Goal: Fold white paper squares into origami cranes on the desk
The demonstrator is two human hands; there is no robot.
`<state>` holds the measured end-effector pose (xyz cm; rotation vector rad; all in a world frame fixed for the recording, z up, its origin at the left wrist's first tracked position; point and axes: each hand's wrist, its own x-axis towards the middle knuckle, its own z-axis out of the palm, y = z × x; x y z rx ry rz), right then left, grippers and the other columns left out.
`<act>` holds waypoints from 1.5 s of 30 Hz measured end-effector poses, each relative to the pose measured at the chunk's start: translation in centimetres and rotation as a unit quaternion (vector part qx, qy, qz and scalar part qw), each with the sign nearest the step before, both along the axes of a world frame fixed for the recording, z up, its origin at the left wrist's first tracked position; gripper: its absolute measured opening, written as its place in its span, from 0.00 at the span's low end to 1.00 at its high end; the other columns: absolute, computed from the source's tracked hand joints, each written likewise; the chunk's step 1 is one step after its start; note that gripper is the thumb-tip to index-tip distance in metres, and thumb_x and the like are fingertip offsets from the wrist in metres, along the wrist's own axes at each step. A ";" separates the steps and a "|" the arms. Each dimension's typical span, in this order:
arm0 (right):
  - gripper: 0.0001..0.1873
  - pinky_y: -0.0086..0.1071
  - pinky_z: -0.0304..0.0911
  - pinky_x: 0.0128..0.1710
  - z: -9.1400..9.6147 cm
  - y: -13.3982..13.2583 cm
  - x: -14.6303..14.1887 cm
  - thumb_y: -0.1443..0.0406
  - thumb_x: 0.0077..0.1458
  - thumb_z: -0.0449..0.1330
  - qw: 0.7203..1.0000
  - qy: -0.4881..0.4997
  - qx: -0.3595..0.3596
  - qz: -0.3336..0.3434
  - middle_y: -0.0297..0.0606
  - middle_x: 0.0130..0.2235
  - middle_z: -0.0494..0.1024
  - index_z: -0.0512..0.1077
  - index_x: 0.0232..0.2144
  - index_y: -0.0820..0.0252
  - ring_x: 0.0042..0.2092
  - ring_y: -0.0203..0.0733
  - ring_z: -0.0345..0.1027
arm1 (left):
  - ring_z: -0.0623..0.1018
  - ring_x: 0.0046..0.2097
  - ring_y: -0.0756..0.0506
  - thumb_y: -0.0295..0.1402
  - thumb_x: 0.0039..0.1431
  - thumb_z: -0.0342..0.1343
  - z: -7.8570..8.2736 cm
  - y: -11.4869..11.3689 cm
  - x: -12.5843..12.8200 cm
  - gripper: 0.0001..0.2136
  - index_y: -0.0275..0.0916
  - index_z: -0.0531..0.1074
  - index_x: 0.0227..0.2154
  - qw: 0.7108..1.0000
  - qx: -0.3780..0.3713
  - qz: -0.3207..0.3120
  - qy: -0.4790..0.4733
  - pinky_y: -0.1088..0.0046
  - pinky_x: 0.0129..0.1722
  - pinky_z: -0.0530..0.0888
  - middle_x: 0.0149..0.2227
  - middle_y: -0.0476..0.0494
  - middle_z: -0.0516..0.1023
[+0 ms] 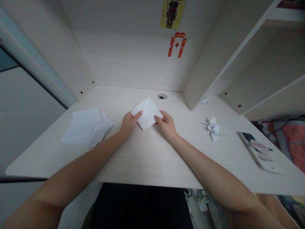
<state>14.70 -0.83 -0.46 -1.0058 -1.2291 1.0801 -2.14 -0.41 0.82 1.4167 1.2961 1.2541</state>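
Note:
Between my hands is a white sheet of paper [148, 109], turned cornerwise, with crease lines across its lower part. My left hand [130, 122] pinches its left edge, thumb on top and fingers beneath. On the other side my right hand [167, 124] grips the right edge the same way, its thumb near the creases. The paper is held over the middle of the desk. A loose stack of white paper sheets [87, 127] lies left of my left arm. Right of my right hand sit several small folded paper pieces [213, 128], heaped together.
A phone or tablet in a decorated case [258, 152] lies at the desk's right. A round cable hole [162, 96] is near the back wall. A vertical divider [202, 70] rises at the back right, with crumpled white paper [204, 100] by its foot. The desk's front edge [147, 184] is close to my body.

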 end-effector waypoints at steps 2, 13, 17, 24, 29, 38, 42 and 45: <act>0.19 0.30 0.58 0.25 0.2 -0.1 0.1 0.59 0.44 0.63 1.000 0.014 -0.001 -0.012 0.30 0.24 0.74 0.73 0.41 0.54 0.23 0.35 0.61 | 0.78 0.38 0.41 0.47 0.50 0.57 -0.3 0.3 0.1 0.21 0.32 0.76 0.36 0.998 -0.020 -0.009 -0.061 0.68 0.37 0.74 0.36 0.39 0.80; 0.21 0.33 0.63 0.33 0.8 -0.3 0.4 0.70 0.42 0.52 0.995 0.002 0.056 0.080 0.33 0.33 0.73 0.74 0.40 0.52 0.32 0.37 0.65 | 0.78 0.41 0.40 0.40 0.45 0.62 0.0 0.6 0.2 0.22 0.32 0.73 0.42 0.973 -0.090 -0.009 -0.214 0.65 0.39 0.75 0.42 0.35 0.79; 0.23 0.31 0.63 0.32 -0.1 0.0 0.4 0.70 0.43 0.54 0.995 -0.041 0.072 0.057 0.34 0.35 0.73 0.72 0.44 0.52 0.34 0.37 0.65 | 0.78 0.42 0.40 0.37 0.44 0.62 0.1 0.7 0.1 0.21 0.32 0.73 0.42 0.964 -0.087 -0.018 -0.249 0.66 0.39 0.74 0.43 0.36 0.78; 0.12 0.28 0.63 0.30 -0.5 0.5 0.4 0.60 0.43 0.64 0.993 -0.071 0.098 0.013 0.38 0.40 0.73 0.75 0.33 0.56 0.38 0.39 0.67 | 0.78 0.40 0.42 0.36 0.42 0.63 0.8 0.3 0.2 0.19 0.32 0.75 0.38 0.955 -0.100 -0.025 -0.279 0.69 0.37 0.74 0.38 0.39 0.80; 0.13 0.28 0.58 0.26 0.1 0.1 0.1 0.56 0.45 0.64 0.997 -0.048 0.042 -0.032 0.33 0.24 0.72 0.72 0.22 0.60 0.26 0.34 0.63 | 0.79 0.37 0.41 0.51 0.46 0.58 0.9 0.1 0.0 0.25 0.32 0.74 0.37 0.960 -0.108 -0.064 -0.251 0.67 0.36 0.73 0.37 0.35 0.80; 0.14 0.27 0.58 0.25 0.4 0.2 0.1 0.56 0.41 0.67 0.998 0.003 0.030 -0.050 0.34 0.27 0.75 0.73 0.25 0.61 0.25 0.33 0.64 | 0.78 0.37 0.41 0.38 0.36 0.67 1.7 -0.7 0.5 0.15 0.33 0.77 0.28 0.994 -0.064 -0.018 -0.092 0.69 0.37 0.73 0.29 0.42 0.80; 0.16 0.27 0.59 0.25 0.3 0.1 -0.1 0.58 0.39 0.68 0.997 0.036 0.038 -0.052 0.33 0.27 0.76 0.72 0.31 0.59 0.26 0.34 0.66 | 0.78 0.33 0.43 0.39 0.38 0.66 1.8 -1.0 0.8 0.16 0.32 0.78 0.28 0.993 -0.065 0.034 -0.095 0.71 0.33 0.72 0.27 0.43 0.80; 0.17 0.27 0.57 0.23 0.3 0.0 -0.2 0.58 0.39 0.68 0.997 0.018 0.046 -0.062 0.29 0.22 0.73 0.72 0.32 0.59 0.23 0.33 0.63 | 0.77 0.32 0.44 0.39 0.38 0.66 1.8 -1.1 0.9 0.16 0.32 0.78 0.29 0.990 -0.068 0.035 -0.119 0.72 0.33 0.72 0.28 0.42 0.80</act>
